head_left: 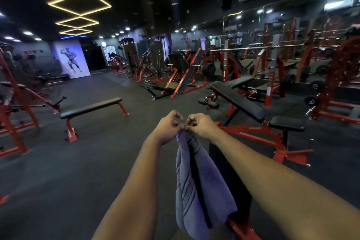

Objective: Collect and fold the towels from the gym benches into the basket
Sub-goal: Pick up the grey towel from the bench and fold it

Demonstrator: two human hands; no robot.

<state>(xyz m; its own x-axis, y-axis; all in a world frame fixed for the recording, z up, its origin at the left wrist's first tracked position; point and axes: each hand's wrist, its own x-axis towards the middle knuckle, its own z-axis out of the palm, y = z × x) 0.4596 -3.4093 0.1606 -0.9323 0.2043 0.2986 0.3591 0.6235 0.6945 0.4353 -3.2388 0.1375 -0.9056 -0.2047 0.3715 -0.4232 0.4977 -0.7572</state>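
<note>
A purple-grey towel (196, 187) with dark stripes hangs straight down in front of me, folded lengthwise. My left hand (168, 127) and my right hand (200, 125) pinch its top edge side by side, fingertips almost touching, arms stretched out. The towel's lower end reaches the bottom of the view. Behind it a black bench pad (231, 181) on a red frame stands close under my right arm. No basket is in view.
A flat black bench (91, 107) on red legs stands to the left on the dark rubber floor (78, 161). An incline bench (239, 101) is at right. Red weight machines and racks line the right wall and far left.
</note>
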